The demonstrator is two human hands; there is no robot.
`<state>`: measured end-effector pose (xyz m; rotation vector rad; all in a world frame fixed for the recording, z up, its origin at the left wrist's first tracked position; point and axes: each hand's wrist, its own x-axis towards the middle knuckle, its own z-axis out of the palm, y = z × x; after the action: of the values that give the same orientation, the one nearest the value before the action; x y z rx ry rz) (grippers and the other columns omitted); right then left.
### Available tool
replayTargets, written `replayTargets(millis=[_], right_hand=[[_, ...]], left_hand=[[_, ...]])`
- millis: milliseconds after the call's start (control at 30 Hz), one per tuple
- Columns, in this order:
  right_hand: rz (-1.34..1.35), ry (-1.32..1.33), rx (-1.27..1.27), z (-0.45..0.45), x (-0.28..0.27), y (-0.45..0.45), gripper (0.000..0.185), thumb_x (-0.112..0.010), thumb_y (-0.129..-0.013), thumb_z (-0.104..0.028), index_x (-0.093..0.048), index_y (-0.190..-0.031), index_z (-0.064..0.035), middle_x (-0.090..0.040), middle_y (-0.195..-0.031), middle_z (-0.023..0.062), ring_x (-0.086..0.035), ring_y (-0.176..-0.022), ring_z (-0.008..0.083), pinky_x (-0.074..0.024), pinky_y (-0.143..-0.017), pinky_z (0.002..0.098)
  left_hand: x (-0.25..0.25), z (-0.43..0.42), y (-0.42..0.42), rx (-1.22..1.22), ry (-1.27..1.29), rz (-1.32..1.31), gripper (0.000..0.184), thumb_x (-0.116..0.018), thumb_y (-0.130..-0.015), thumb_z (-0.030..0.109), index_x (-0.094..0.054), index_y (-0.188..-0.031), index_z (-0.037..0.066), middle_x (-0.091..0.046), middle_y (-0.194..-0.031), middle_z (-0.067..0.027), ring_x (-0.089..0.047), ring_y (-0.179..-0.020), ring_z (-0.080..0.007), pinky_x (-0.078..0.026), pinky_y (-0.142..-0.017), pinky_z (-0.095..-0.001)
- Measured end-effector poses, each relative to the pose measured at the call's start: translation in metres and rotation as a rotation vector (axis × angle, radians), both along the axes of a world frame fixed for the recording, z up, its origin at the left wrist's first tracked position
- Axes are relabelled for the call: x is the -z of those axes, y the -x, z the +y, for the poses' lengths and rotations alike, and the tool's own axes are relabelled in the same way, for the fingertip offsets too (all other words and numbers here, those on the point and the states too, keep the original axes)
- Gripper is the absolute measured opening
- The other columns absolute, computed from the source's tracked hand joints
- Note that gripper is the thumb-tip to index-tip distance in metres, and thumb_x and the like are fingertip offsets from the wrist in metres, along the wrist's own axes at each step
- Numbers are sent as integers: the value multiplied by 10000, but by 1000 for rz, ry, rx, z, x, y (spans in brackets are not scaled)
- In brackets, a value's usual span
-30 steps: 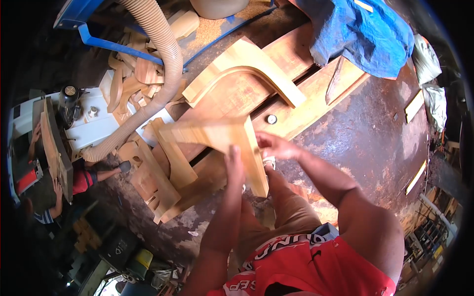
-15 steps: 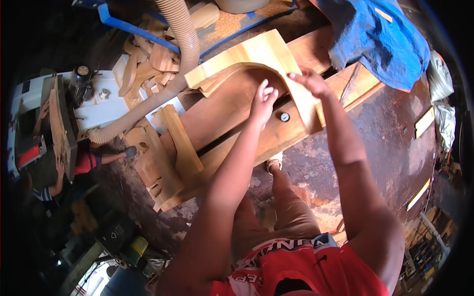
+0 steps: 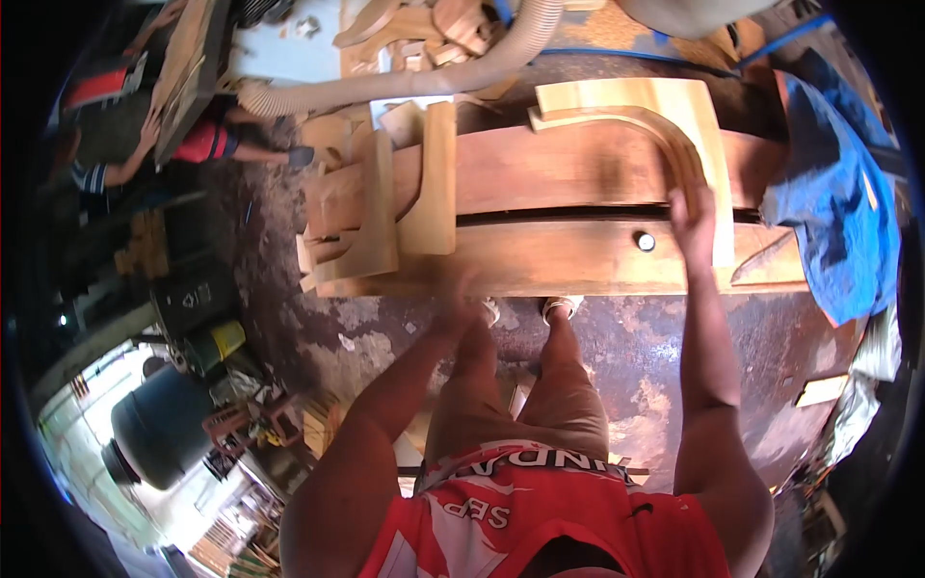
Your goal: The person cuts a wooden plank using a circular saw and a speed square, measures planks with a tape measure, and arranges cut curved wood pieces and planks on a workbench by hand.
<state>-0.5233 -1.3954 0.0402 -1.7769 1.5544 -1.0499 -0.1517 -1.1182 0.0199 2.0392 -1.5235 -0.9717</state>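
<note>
Two bare hands reach forward, with 12 o'clock straight ahead of the body. The left hand (image 3: 462, 295), at 11 o'clock, is blurred, so I can't tell whether it's spread or closed. The right hand (image 3: 696, 223), at 1 o'clock, has its fingers at the near end of the curved inner edge; pinch or mere touch, I can't say.

That edge belongs to the L-shaped wooden board (image 3: 708, 114), over the planks (image 3: 568, 173) toward 1 o'clock. Its longer side runs roughly 9 to 3, the other comes back toward 6, and its hollow opens near 8. The right hand is much nearer. A small round dial (image 3: 645, 242) sits inside that leg.

Farther off, a black bin (image 3: 191, 301) stands at 10 and a dark barrel (image 3: 159, 424) at 9, contents hidden.
</note>
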Motion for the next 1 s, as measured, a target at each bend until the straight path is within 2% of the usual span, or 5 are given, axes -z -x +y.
replayTargets(millis=[133,333,400,533,1000], right_hand=[[68,-250,-448,107,49,-103,530,-797,-746,-183,-574,-1202,-27,-580,-1179,187,-556,-1088,362,-456,-942,421],[419,-256,-1115,177,44,-289,615,-612,-839,-248,-437,-1384,-23,-383,-1458,197,-330,-1379,355,-303,-1121,483],[423,-24,-976,180,54,-344,579,-508,-879,-205,-405,-1406,12,-361,-1484,199,-301,-1405,357,-276,-1137,508],[737,17,-963,172,67,-418,536,-428,-933,-208,-396,-1412,32,-359,-1494,202,-288,-1419,363,-237,-1161,510],[1080,-50,-1104,152,65,-434,603,-695,-733,-230,-527,-1249,34,-545,-1252,177,-443,-1264,351,-192,-1175,531]], left_hand=[[9,-11,-122,-196,270,-447,650,-737,-771,209,-473,-1335,22,-488,-1343,-212,-447,-1279,-368,-365,-1070,-456],[13,-19,-231,-287,-214,-514,689,-809,-734,289,-505,-1271,-17,-574,-1227,-209,-569,-1133,-325,-446,-971,-437],[87,7,-287,-355,-226,-181,631,-830,-729,327,-570,-1179,-31,-664,-1067,-160,-646,-964,-249,-507,-844,-377],[26,-53,-246,-259,-295,-6,574,-829,-737,350,-608,-1107,-29,-699,-965,-117,-663,-875,-201,-522,-772,-335],[19,-72,-288,-149,-409,447,453,-723,-862,351,-666,-1141,-1,-697,-1033,-85,-635,-949,-170,-486,-868,-325]])
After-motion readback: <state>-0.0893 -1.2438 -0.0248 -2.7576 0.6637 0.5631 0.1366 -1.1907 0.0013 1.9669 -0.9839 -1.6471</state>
